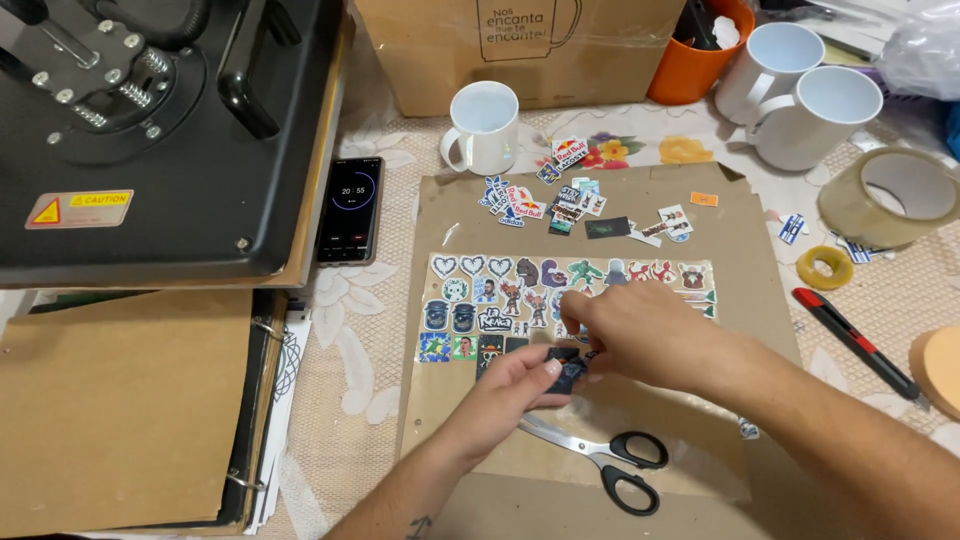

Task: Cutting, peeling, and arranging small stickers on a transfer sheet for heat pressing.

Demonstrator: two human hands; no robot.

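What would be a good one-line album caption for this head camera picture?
Both hands, left hand and right hand, pinch a small dark sticker above a sticker sheet, scissors nearby.

I see a surface [370,390] covered by a pale lace-patterned cloth with flowers printed at the far side. At far left a black heat press [150,120] stands on it, with a dark phone [350,210] lying just beside its right edge. Near left lies a brown ring binder [130,410]. In the middle a brown cardboard sheet [740,260] is spread flat. Beyond it stand a white mug [485,125] and a cardboard box [520,45]. At far right I see two more white mugs [800,95], an orange cup [690,65], a clear tape roll [888,198], a small yellow tape roll [824,267] and a red-and-black utility knife [855,343].
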